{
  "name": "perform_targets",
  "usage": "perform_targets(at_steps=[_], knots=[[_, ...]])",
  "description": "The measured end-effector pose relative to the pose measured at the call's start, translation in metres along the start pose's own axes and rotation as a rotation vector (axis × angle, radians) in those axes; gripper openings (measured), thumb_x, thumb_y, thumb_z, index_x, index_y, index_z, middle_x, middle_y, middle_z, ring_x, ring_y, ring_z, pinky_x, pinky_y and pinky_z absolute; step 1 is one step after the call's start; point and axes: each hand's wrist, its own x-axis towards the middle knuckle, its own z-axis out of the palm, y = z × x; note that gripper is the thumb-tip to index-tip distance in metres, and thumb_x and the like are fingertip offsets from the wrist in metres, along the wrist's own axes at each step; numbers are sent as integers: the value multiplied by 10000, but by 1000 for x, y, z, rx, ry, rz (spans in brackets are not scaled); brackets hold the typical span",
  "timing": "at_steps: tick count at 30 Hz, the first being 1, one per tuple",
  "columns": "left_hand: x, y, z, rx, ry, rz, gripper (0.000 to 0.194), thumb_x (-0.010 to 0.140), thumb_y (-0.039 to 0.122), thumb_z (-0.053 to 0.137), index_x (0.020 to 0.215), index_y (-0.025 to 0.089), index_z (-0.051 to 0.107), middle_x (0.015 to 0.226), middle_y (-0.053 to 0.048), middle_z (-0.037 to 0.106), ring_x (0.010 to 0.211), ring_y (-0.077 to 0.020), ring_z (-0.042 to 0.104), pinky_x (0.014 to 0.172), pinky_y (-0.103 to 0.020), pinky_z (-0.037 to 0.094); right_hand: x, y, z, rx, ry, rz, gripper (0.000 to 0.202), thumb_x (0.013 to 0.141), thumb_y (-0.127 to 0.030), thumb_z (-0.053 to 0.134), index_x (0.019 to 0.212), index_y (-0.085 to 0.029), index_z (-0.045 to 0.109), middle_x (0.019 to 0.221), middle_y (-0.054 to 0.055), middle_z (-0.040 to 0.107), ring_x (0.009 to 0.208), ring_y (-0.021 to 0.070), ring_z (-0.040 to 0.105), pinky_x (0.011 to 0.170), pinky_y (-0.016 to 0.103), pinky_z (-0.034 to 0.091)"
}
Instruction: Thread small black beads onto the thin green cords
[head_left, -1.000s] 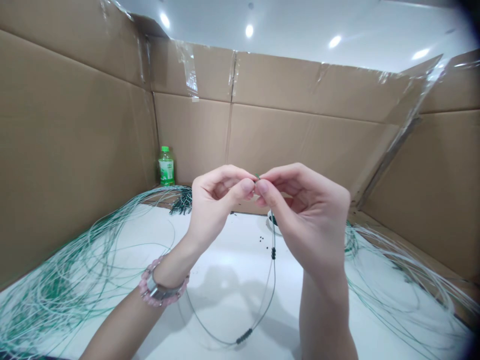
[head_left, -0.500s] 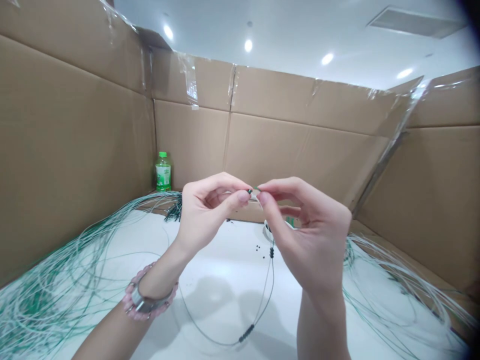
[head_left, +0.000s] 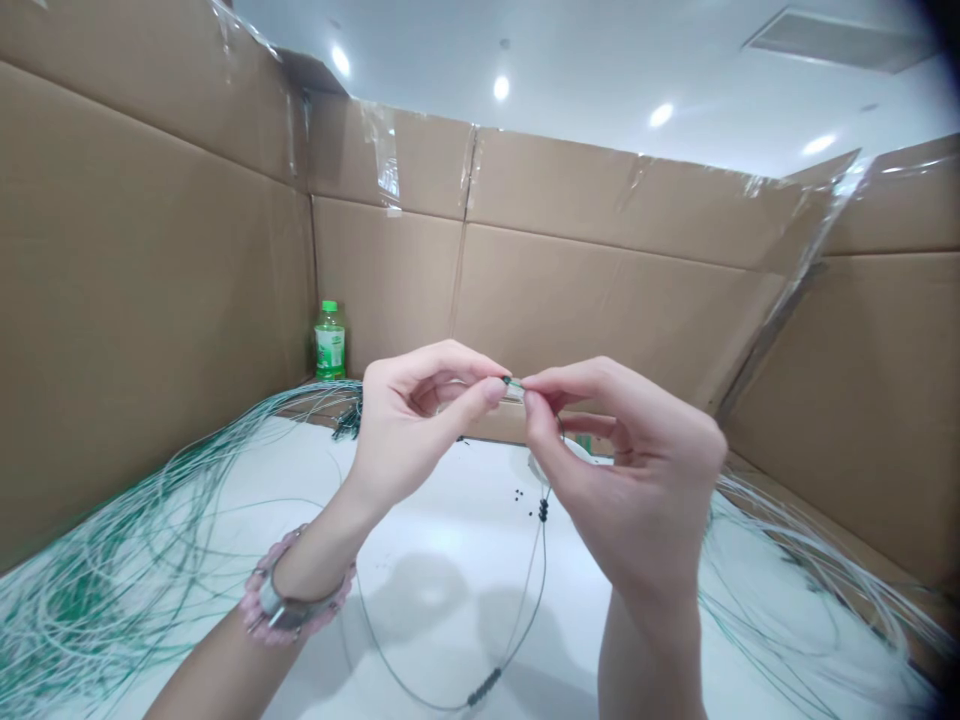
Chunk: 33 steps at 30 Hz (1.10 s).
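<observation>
Cord (head_left: 544,565) at the fingertips, its loop hanging below

A short green length shows between the two hands, with a small dark bit at the left fingertips; whether it is a bead or a knot is too small to tell. The left hand (head_left: 416,430) pinches there with thumb and forefinger, and the right hand (head_left: 630,465) does the same just beside it, the tips slightly apart. Below, the cord sweeps in a wide curve over the white table (head_left: 442,510), with one dark cluster (head_left: 543,510) near the right hand and a longer one (head_left: 484,687) at the bottom. Behind the first lie a few loose black specks (head_left: 518,494) (beads, by the look of them) and a white dish (head_left: 540,467), partly hidden by the right hand. Pale and green strands (head_left: 172,540) spread at the left, more (head_left: 817,560) at the right. A green bottle (head_left: 330,345) stands at the back left, against cardboard walls (head_left: 600,290). A pink bracelet (head_left: 259,605) circles the left wrist.
</observation>
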Motion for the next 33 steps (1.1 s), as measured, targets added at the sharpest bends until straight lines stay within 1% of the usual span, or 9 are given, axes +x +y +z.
perform_targets(at_steps=[5, 11, 15, 19, 24, 27, 30, 33], knots=[[1, 1, -1, 15, -6, 18, 57, 728, 123, 668, 722, 174, 692, 679, 17, 655, 634, -66, 616, 566, -131, 521, -1, 0, -2, 1, -2, -9, 103, 736, -70, 609, 758, -156, 661, 684, -27, 617, 628, 63, 563, 531, 161, 532], [-1, 0, 0, 41, -26, 70, 92, 735, 93, 653, 745, 176, 693, 698, 13, 657, 638, -66, 614, 559, -136, 521, -1, -1, -1, -2, -1, 7, 94, 738, -76, 611, 753, -153, 663, 684, -22, 623, 625, 63, 563, 541, 154, 536], [-1, -2, -1, 80, -41, 117, 108, 739, 81, 650, 775, 174, 691, 723, 7, 661, 657, -71, 615, 568, -147, 522, 0, 0, -1, -15, -15, -13, 103, 748, -72, 610, 754, -157, 668, 689, -16, 633, 617, 70, 566, 543, 166, 539], [-1, -4, -2, 158, -41, 195, 123, 726, 72, 663, 796, 168, 693, 745, -2, 666, 673, -80, 615, 586, -166, 521, -1, 3, -2, 15, -20, -37, 156, 759, -58, 622, 819, -191, 677, 735, -33, 673, 648, 72, 603, 606, 170, 558], [-1, -4, -3, 182, -69, 199, 85, 768, 108, 632, 795, 155, 697, 732, -11, 679, 647, -84, 620, 559, -172, 508, -1, 6, -2, 60, 26, 13, 168, 749, -83, 653, 838, -223, 674, 735, -54, 685, 668, 77, 643, 632, 181, 572], [0, -4, -3, 227, -42, 241, 86, 780, 121, 621, 781, 164, 695, 717, -5, 685, 630, -81, 618, 544, -169, 496, 0, 4, -1, 82, -11, 54, 175, 737, -117, 670, 883, -212, 660, 760, -47, 685, 699, 94, 659, 646, 210, 582], [0, -3, -3, 274, 3, 296, 87, 766, 111, 634, 768, 176, 691, 726, 0, 687, 634, -85, 614, 551, -184, 496, 2, 2, 4, 54, -29, 59, 172, 760, -143, 645, 921, -203, 643, 776, -33, 677, 739, 102, 653, 635, 217, 564], [0, -3, -3, 318, 13, 314, 88, 760, 111, 639, 750, 186, 684, 719, 3, 681, 641, -93, 610, 570, -207, 504, 4, 1, 8, 28, -42, 75, 173, 768, -117, 601, 919, -196, 628, 773, -25, 653, 733, 94, 629, 609, 200, 537]])
